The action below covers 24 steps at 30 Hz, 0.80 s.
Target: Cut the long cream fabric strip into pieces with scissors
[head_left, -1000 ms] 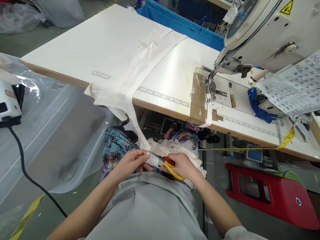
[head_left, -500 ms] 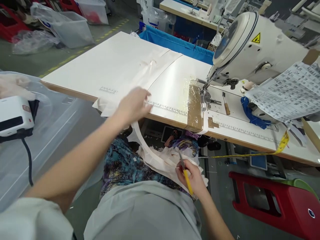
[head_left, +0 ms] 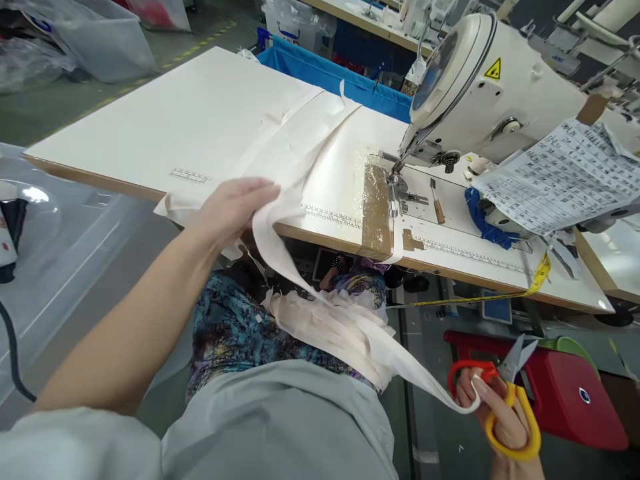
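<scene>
My left hand (head_left: pixel 235 203) is at the front edge of the sewing table, its fingers closed on a pale fabric strip (head_left: pixel 273 243) that hangs down toward my lap. More of the thin cream fabric (head_left: pixel 295 150) lies on the tabletop beyond the fingers. Out to the right, my right hand (head_left: pixel 500 407) grips scissors (head_left: pixel 525 427) with one red and one yellow handle. Their blades are apart and point up, away from me. The same hand pinches the end of a pale strip, stretched from the bunched fabric (head_left: pixel 340 327) on my lap.
A sewing machine (head_left: pixel 465 100) stands on the right of the white table (head_left: pixel 150 127), with a handwritten sheet (head_left: pixel 565 180) fixed to it. A wood-handled tool (head_left: pixel 437 207) lies by the needle plate. A yellow tape measure (head_left: pixel 540 273) hangs in front; a red stool (head_left: pixel 570 393) is at right.
My right hand has swung far right with the scissors, pulling a strip end out from the lap. The scissors are now spread. My left hand has shifted slightly left, and fabric on the table has lifted.
</scene>
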Tool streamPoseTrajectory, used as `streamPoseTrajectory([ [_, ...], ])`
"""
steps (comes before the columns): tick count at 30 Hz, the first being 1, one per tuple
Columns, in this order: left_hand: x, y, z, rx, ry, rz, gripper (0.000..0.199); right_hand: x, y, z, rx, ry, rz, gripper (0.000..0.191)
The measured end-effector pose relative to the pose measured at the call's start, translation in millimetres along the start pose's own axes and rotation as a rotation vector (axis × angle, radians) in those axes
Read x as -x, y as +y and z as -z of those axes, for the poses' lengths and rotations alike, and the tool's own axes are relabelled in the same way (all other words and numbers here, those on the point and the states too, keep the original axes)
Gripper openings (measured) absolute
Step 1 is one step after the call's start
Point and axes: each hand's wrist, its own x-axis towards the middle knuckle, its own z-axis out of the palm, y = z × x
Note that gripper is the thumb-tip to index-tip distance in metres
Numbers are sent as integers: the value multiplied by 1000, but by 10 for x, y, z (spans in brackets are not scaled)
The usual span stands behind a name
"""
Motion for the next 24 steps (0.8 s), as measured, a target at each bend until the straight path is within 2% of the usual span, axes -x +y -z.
streamPoseTrajectory([
  [2,353,-263,25,89,-83,69,33,56,91,228,173,-24,-96,41],
  [3,522,-407,19,164,-157,145,32,66,143,303,279,-36,-131,42],
  [5,824,-677,-35,235,-298,284,34,46,235,332,466,-53,-157,47],
  [6,953,-786,-82,240,-355,331,35,20,269,278,529,-57,-152,49],
  [8,1164,-924,-205,225,-445,391,36,-52,295,28,587,-71,-122,51],
  [10,1318,-957,-342,258,-498,432,39,-129,257,-373,595,-193,-92,48],
  [14,1497,-864,-551,424,-479,481,45,-288,57,-1283,543,-778,-31,43],
  [16,1547,-824,-594,463,-449,485,44,-383,-31,-1619,579,-936,3,45],
  [19,1595,-815,-604,469,-411,489,42,-531,-101,-1897,677,-1038,44,50],
  [24,1626,-856,-583,487,-391,506,39,-693,-155,-2036,808,-1109,129,53],
])
